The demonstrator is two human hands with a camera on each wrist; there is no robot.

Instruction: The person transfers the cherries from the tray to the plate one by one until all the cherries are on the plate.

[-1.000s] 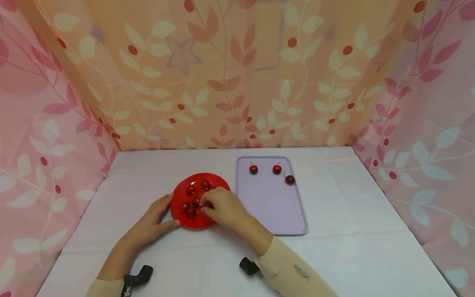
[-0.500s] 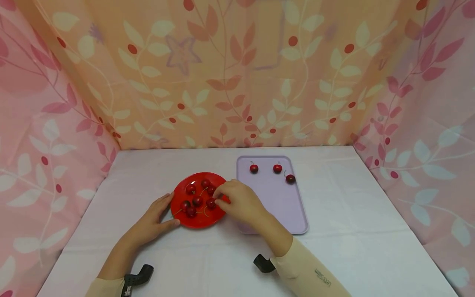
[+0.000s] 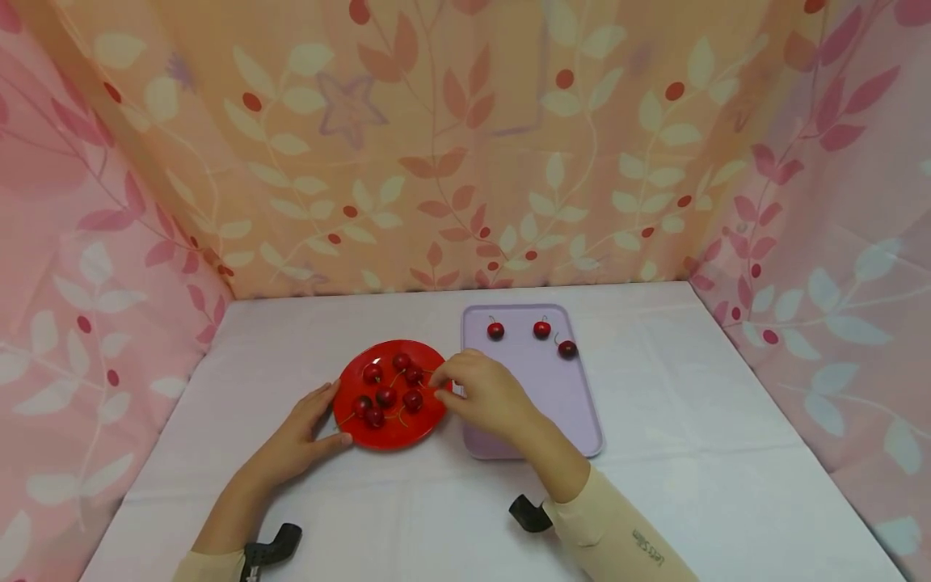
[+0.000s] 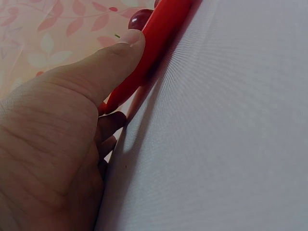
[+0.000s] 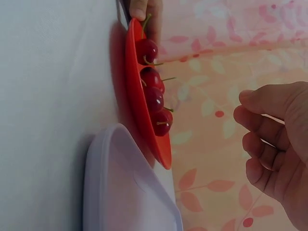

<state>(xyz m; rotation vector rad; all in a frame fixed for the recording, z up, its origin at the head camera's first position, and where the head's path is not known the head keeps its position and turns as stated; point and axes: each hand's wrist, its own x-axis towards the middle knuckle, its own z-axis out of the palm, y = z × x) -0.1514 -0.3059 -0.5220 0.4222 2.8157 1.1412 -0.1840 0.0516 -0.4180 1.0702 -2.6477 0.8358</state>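
Several dark red cherries with green stems lie in a red plate left of the table's middle. My left hand rests at the plate's left edge, fingers fairly straight and thumb against the rim. My right hand hovers over the gap between the plate's right rim and a lilac tray. In the right wrist view, the loosely bent fingers of that hand hold nothing and stay apart from the cherries. A stem reaches close to its fingertips in the head view.
Three cherries lie along the tray's far end. White cloth covers the table. Patterned curtains stand behind it and at both sides. A black wrist mount sits on each forearm.
The right hand has drawn back from over the cherries, rightward to the plate's right rim, uncovering the cherries beneath it. The left hand and plate have stayed in place.
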